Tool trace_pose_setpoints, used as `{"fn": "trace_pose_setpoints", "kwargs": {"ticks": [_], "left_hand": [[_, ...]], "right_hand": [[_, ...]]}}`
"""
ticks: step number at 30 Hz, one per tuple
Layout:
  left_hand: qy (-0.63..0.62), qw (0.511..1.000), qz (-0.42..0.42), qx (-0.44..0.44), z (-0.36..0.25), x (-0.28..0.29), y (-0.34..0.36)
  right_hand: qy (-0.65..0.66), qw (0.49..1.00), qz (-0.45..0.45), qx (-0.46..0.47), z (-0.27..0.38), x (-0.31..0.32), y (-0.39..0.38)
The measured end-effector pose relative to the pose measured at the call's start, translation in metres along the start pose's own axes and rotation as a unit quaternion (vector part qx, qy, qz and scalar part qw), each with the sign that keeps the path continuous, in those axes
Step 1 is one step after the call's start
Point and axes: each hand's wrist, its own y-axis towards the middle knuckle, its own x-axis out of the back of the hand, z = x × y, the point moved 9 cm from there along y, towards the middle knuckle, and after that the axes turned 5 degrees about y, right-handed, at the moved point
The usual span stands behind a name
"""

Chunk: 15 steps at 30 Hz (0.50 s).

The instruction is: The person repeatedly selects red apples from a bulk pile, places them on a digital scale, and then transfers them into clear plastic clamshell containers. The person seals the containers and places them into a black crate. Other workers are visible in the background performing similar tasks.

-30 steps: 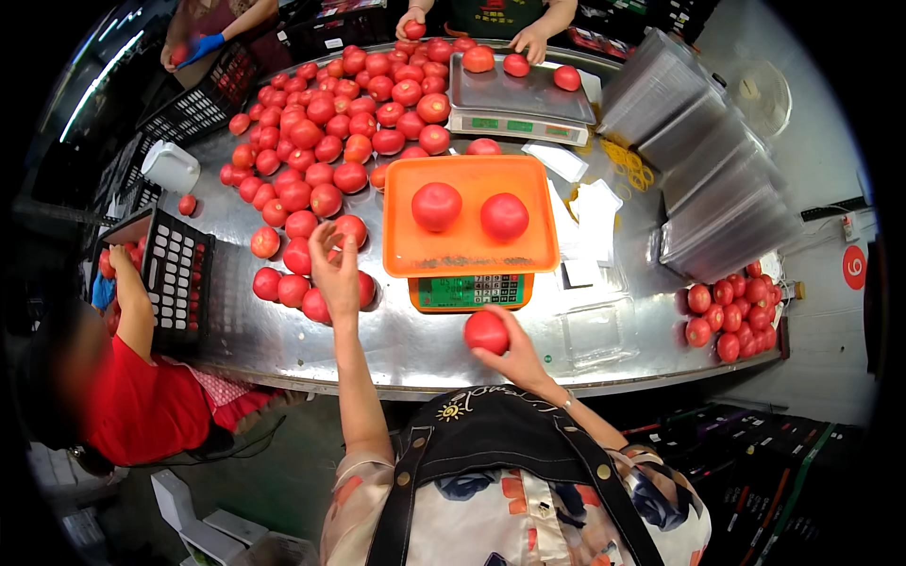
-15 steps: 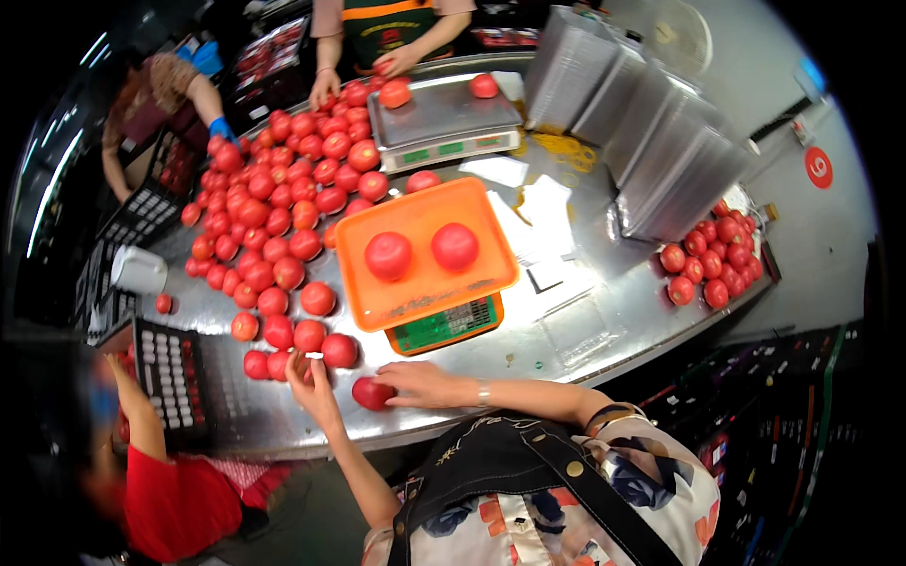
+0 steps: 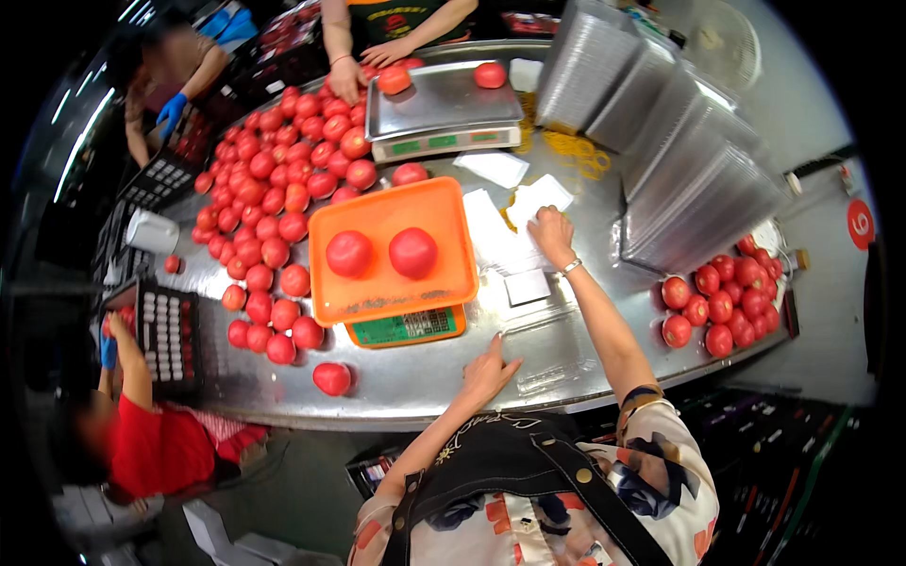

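Observation:
My left hand (image 3: 488, 368) reaches over the steel table near the orange scale (image 3: 406, 327), thumb and forefinger apart, beside a clear plastic piece (image 3: 552, 363). My right hand (image 3: 552, 231) has its fingers bent onto white paper sheets (image 3: 538, 198), right of the orange tray (image 3: 444, 283) that holds two tomatoes (image 3: 412, 252). A lone tomato (image 3: 332, 378) rests near the front edge, left of my left hand. A small white pad (image 3: 527, 288) lies below my right hand.
Tomatoes cover the table's (image 3: 236, 387) left half; more (image 3: 719, 307) sit right, by clear containers (image 3: 689, 198) and rubber bands (image 3: 576, 151). A steel scale (image 3: 429, 104) stands behind. Co-workers (image 3: 165, 443) work at crates (image 3: 170, 340) left and across the table.
My right hand has left the tomato it held, now down on the table, and moved up-right to the papers. My left hand has moved right from the tomato pile.

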Motion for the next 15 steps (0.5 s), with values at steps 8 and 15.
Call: {"fn": "trace_pose_setpoints", "kwargs": {"ticks": [8,15], "left_hand": [[0.014,0.997,-0.073,0.006,-0.013,0.011,0.023],[-0.039,0.998,-0.054,0.001,-0.007,0.021,0.014]], "right_hand": [[0.201,0.977,-0.062,-0.030,-0.039,0.049,0.029],[0.483,0.860,-0.157,-0.044,-0.056,0.116,0.054]]}}
